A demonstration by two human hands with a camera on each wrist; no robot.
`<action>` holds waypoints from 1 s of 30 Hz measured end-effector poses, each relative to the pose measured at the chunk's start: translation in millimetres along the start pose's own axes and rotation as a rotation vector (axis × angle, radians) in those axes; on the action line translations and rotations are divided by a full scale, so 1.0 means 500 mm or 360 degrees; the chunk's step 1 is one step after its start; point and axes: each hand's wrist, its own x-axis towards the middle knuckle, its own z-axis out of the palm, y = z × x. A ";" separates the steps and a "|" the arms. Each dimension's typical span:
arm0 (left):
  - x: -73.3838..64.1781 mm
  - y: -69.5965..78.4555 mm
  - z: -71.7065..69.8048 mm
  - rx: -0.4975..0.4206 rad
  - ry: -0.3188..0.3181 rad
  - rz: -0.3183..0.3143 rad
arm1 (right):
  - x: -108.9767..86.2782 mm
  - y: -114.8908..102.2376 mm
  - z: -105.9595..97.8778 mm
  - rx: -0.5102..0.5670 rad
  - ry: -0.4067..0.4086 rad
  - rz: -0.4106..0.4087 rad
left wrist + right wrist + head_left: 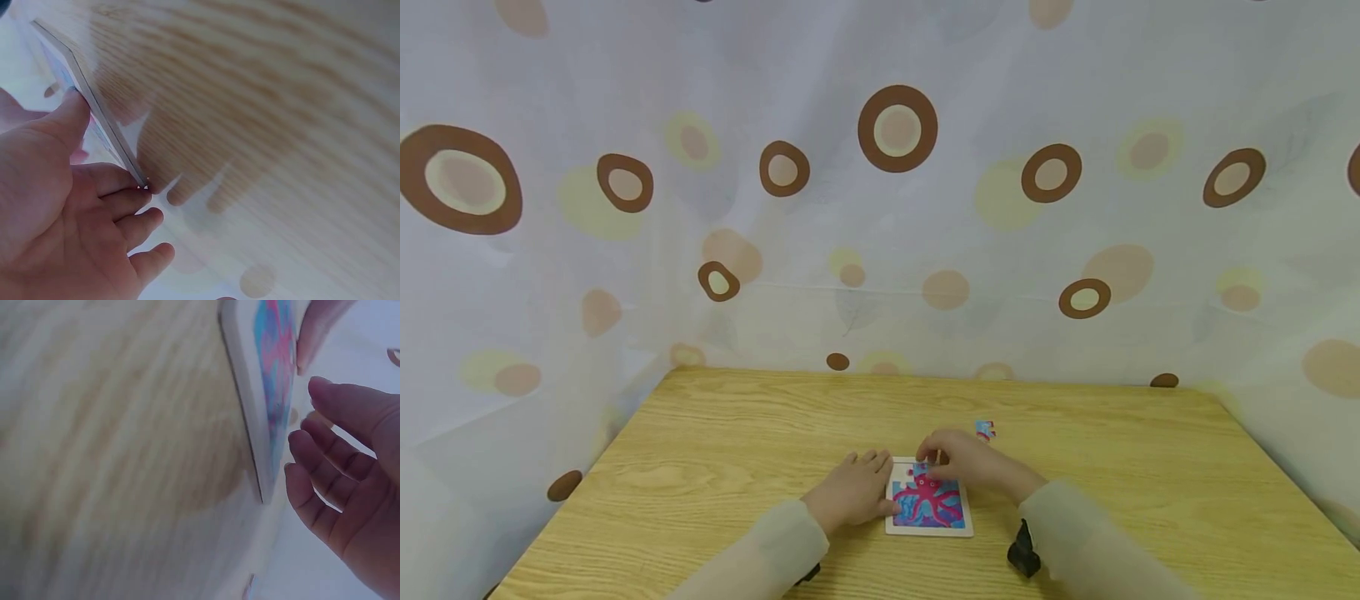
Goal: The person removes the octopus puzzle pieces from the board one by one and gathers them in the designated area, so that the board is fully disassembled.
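A square jigsaw puzzle (928, 504) with a pink octopus on blue sits in a white-rimmed tray on the table. Its upper left corner shows bare white. My left hand (853, 490) rests at the tray's left side, thumb over the rim and fingers extended along the edge; the left wrist view shows this hand (81, 200) against the tray edge (103, 112). Over the puzzle's top edge is my right hand (962, 458), fingers bent downward. In the right wrist view, no piece shows between the thumb and loosely curved fingers of this hand (356, 444); contact with the puzzle is unclear.
One loose puzzle piece (984, 429), blue and pink, lies on the wooden table (760, 433) beyond my right hand. A white curtain (820, 233) with brown and yellow circles hangs behind the table and at its sides.
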 end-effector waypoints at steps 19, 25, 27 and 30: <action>0.004 0.002 0.000 0.0000 -0.0028 -0.0013 | 0.004 -0.004 0.014 -0.0109 -0.0142 0.0011; 0.006 0.001 0.002 -0.0007 -0.0040 -0.0026 | 0.006 -0.003 0.017 -0.0042 -0.0134 0.0027; 0.007 0.001 0.003 -0.0002 -0.0037 -0.0026 | 0.007 -0.002 0.018 -0.0022 -0.0127 0.0030; 0.007 0.001 0.003 0.0001 -0.0033 -0.0025 | 0.008 -0.002 0.018 -0.0003 -0.0120 0.0037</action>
